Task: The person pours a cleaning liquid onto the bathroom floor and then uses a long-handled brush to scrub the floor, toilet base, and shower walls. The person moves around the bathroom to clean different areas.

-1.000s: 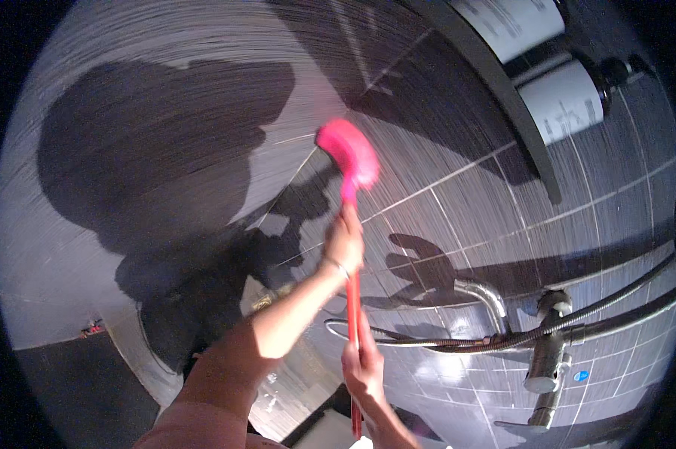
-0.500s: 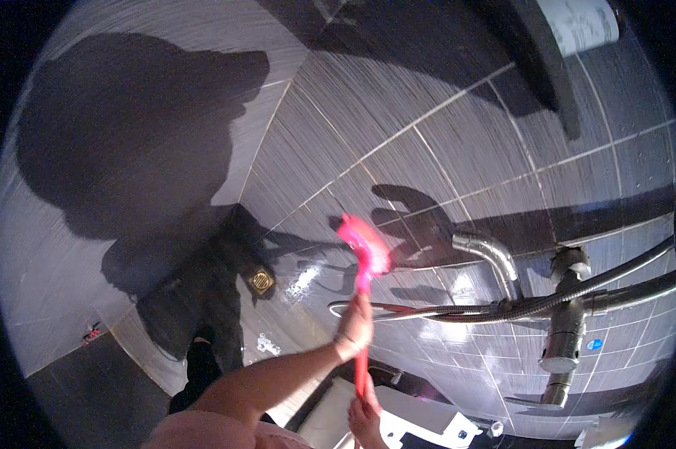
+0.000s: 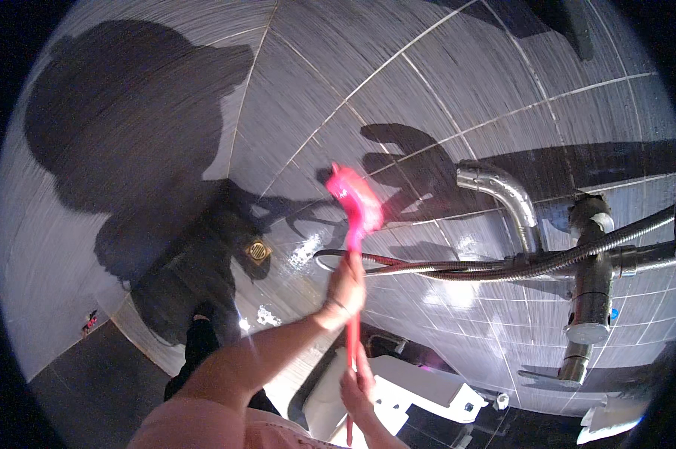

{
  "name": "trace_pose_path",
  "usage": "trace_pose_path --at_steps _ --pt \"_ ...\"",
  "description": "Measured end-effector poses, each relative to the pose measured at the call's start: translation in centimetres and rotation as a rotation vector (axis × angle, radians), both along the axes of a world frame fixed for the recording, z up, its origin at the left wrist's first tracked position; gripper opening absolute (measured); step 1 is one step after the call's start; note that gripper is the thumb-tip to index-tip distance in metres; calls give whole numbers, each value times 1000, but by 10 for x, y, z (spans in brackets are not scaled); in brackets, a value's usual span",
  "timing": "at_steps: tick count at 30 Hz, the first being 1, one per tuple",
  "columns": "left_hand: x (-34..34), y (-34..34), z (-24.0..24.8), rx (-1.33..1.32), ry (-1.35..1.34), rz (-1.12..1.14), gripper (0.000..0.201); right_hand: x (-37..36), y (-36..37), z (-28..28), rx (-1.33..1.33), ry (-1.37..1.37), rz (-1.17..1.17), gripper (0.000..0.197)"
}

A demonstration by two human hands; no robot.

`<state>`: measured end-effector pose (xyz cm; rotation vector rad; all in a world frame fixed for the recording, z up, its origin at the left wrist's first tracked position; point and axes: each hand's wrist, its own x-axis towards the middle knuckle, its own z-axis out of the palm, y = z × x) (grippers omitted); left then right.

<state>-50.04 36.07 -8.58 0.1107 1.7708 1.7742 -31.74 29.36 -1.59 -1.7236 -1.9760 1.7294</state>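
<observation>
A long-handled pink scrub brush [image 3: 353, 198] points away from me, its curved head in front of the grey tiled wall [image 3: 308, 120]. Whether its bristles touch the tiles I cannot tell. My left hand [image 3: 345, 288] is wrapped round the red handle just below the head, the arm reaching in from the lower left. Farther down the same handle, my right hand [image 3: 358, 385] also grips it. Just right of the brush a looped metal shower hose [image 3: 443, 268] runs along the wall.
A chrome tap spout [image 3: 502, 191] and mixer valve [image 3: 588, 299] jut from the right wall. Below them stands a white toilet [image 3: 420, 385]. A brass floor drain [image 3: 257, 251] lies near the corner on the wet floor. Large shadows fall across the walls.
The view has shifted, so the wall fittings sit farther right. The brush, with both my hands still on it, appears slightly higher and more to the left in the picture.
</observation>
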Motion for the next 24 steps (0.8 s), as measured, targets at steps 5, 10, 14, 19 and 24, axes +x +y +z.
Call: trace_pose_path --at_steps 5,10,14,19,24 --pt "-122 -27 27 60 -50 305 52 -89 23 -15 280 274 399 49" --pt "34 12 -16 5 90 67 42 17 -4 20 -67 41 11 52" --pt "125 18 24 95 -29 -383 43 106 -35 27 31 261 -217 51" --pt "68 14 -1 116 -399 -160 52 68 0 -10 299 -55 140 51" --pt "-15 6 -13 174 -281 160 46 -12 43 -32 323 107 313 44"
